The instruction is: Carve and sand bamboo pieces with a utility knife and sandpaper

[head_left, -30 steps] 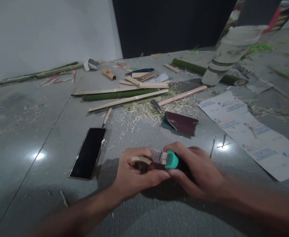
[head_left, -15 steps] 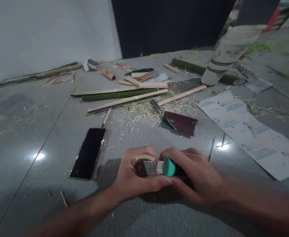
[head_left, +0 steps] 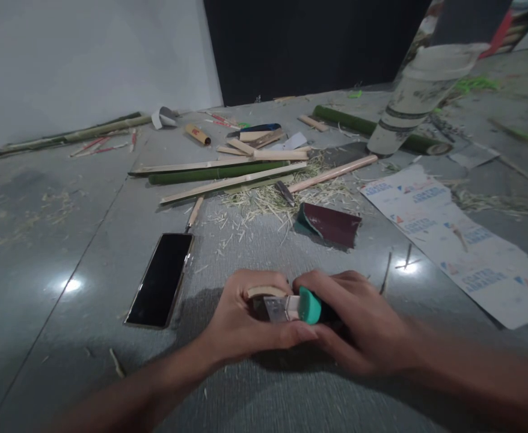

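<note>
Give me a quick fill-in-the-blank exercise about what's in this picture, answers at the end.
The right hand holds a cutter with a bare metal ____.
The phone lies to the ____ of the left hand.
The long wooden-handled tool lying partly on the shavings is a ____.
The printed sheet lies to the ____ of the phone.

Missing words: blade; left; hammer; right.

Place appears to be a makeshift craft workshop, laid out at floor level; bamboo strips [head_left: 232,184] and a green bamboo pole [head_left: 345,119] lie on the gray floor [head_left: 65,367]; pale shavings [head_left: 264,201] are strewn around a hammer [head_left: 331,175], with further scatter toward the left; a utility knife [head_left: 309,305] is in the right hand [head_left: 358,319]; a white wall [head_left: 88,60] and a black panel [head_left: 300,48] stand behind; the floor shows a straight seam and glossy light reflections; whether the premises are a permanent workshop cannot be determined.
</note>
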Motion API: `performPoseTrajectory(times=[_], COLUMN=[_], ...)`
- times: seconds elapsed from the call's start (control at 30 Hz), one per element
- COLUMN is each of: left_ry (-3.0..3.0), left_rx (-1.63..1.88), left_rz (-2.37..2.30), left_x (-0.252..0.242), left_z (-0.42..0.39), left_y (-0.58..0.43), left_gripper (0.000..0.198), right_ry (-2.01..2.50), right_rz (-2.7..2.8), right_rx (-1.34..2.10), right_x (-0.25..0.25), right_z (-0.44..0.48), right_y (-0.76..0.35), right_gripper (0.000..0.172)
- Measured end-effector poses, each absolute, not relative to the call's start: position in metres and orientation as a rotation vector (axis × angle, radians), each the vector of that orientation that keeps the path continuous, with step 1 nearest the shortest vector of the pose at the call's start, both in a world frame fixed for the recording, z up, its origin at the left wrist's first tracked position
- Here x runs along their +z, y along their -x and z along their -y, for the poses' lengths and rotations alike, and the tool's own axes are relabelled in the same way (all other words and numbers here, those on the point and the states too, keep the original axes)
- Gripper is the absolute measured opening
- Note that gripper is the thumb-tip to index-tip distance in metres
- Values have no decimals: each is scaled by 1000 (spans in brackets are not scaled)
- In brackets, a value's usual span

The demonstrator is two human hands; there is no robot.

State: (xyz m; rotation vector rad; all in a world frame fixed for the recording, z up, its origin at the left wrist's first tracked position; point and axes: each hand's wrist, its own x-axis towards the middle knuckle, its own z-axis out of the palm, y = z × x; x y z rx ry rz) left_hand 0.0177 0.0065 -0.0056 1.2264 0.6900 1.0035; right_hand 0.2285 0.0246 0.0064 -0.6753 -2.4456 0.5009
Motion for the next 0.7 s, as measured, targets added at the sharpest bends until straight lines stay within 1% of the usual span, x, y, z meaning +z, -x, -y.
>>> performPoseTrajectory(times=[0.13,0.3,0.57,0.7], left_ry=[-1207,-1200,-1258,-1277], left_rx=[984,959,982,1005], left_rz=[-715,-685,-675,-682], left_x=[-7,-9,-8,-6], left_z=[-7,-8,-9,-10], left_y=[-17,-15,-15,-16], left_gripper=[43,40,36,37], right_ry=[684,665,645,673], right_rz=[2446,2436,2429,2437], right_rx=[555,633,660,704], right_x=[7,5,4,6], right_z=[-25,-25,-25,-25], right_y=[-229,-228,-228,-229], right_gripper=[28,27,32,31])
